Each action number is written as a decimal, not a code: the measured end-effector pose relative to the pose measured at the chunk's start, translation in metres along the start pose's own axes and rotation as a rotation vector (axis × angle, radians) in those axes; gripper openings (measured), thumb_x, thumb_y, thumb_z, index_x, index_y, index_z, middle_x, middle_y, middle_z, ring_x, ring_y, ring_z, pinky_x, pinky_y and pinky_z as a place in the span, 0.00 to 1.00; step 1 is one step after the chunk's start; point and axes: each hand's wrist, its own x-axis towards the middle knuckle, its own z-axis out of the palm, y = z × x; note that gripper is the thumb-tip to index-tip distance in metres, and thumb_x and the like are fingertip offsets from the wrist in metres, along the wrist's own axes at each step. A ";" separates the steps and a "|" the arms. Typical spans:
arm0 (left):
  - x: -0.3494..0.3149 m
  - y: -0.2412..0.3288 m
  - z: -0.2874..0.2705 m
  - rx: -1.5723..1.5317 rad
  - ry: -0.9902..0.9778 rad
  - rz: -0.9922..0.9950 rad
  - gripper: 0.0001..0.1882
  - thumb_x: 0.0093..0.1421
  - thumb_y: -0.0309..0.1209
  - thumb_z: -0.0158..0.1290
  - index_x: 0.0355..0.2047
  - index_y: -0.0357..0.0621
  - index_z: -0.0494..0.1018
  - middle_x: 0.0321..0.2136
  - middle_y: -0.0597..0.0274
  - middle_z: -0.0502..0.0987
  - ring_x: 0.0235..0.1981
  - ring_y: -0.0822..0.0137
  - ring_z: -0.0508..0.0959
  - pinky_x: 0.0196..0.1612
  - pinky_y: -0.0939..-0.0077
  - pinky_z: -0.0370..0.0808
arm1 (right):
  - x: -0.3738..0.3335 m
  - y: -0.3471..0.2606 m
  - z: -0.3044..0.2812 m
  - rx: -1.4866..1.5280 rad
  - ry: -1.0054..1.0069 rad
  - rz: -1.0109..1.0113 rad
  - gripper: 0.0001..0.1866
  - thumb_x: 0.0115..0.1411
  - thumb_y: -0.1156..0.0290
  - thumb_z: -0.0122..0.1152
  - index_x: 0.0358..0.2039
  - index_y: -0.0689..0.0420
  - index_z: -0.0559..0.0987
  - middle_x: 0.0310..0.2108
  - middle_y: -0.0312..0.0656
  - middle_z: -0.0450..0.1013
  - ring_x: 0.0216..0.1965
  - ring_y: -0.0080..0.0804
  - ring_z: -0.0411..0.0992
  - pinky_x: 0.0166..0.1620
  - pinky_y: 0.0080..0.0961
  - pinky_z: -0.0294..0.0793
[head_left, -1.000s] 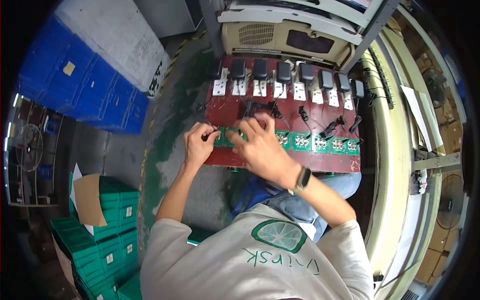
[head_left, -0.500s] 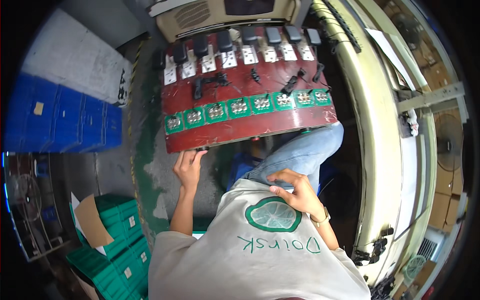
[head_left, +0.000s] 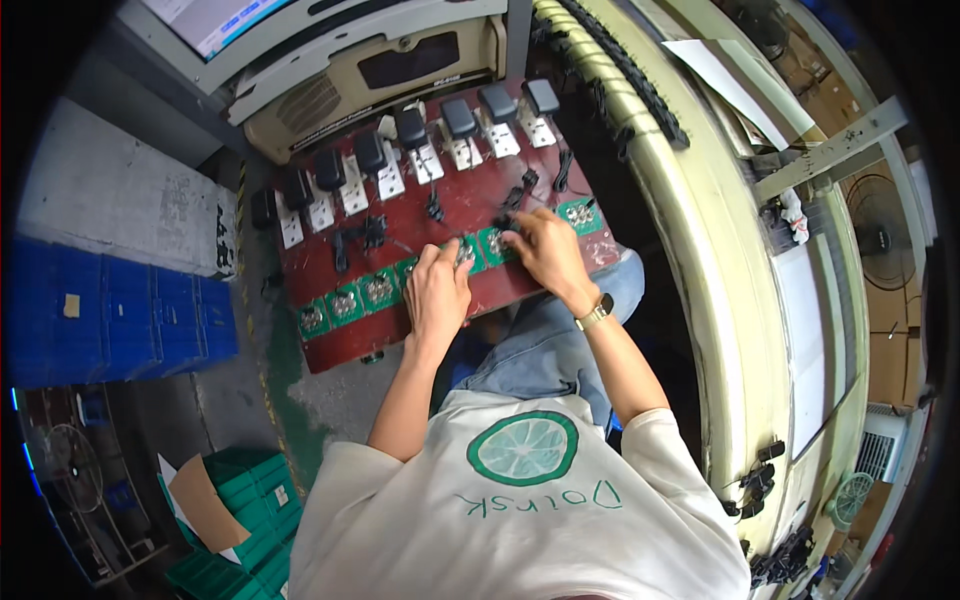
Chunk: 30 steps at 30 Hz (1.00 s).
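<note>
Both my hands are over a dark red bench panel (head_left: 482, 197). A row of green square boards with metal contacts (head_left: 344, 303) runs along its near side. My left hand (head_left: 438, 292) rests over the middle of this row, fingers stretched forward and thumb apart, hiding part of the boards. To its right, my right hand (head_left: 553, 258) has curled fingers at a board near the right end. Its fingertips meet beside a dark cable bundle (head_left: 512, 205); what they pinch is too small to make out. Black power adapters (head_left: 410, 128) stand on white plates along the far side.
Beyond the panel stand a beige machine (head_left: 400, 80) and a screen (head_left: 215, 22). Blue crates (head_left: 115, 310) and green crates (head_left: 245, 490) are at my left. A pale yellow bench (head_left: 680, 260) runs along my right, with black cables (head_left: 640, 75) on it.
My left hand has left the panel's front edge and moved up onto the green boards. My right hand has risen from my lap to the row. The view has shifted and turned.
</note>
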 end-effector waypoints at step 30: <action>0.078 0.054 0.101 -0.202 -0.229 0.001 0.09 0.54 0.23 0.70 0.36 0.33 0.87 0.32 0.54 0.84 0.27 0.56 0.78 0.35 0.63 0.77 | 0.041 0.089 -0.109 0.055 -0.215 0.243 0.10 0.59 0.73 0.75 0.38 0.65 0.87 0.30 0.45 0.80 0.26 0.42 0.74 0.35 0.33 0.75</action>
